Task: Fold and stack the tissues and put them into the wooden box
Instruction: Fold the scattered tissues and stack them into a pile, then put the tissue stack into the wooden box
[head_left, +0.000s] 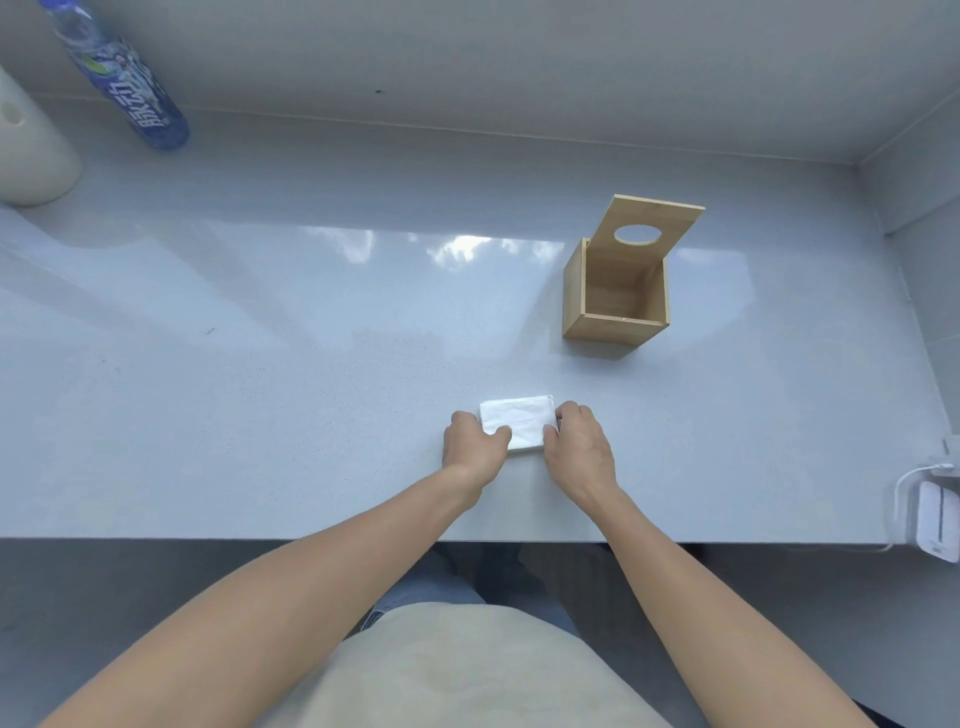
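**Folded tissue stack held at both ends, box open and waiting**

The tissue stack (519, 422) lies on the tabletop (260, 389) near its front edge. The left hand (475, 441) pinches its left end; the right hand (579, 447) pinches its right end, so each grip is closed on the paper. The wooden box (615, 304) stands well apart, to the right and farther back, its lid (649, 228) tilted up and its interior bare.

Assessment: the stack is light, soft and easily creased, and loose layers may fan or slip. Hold both short ends together, thumbs on top, with light pressure.
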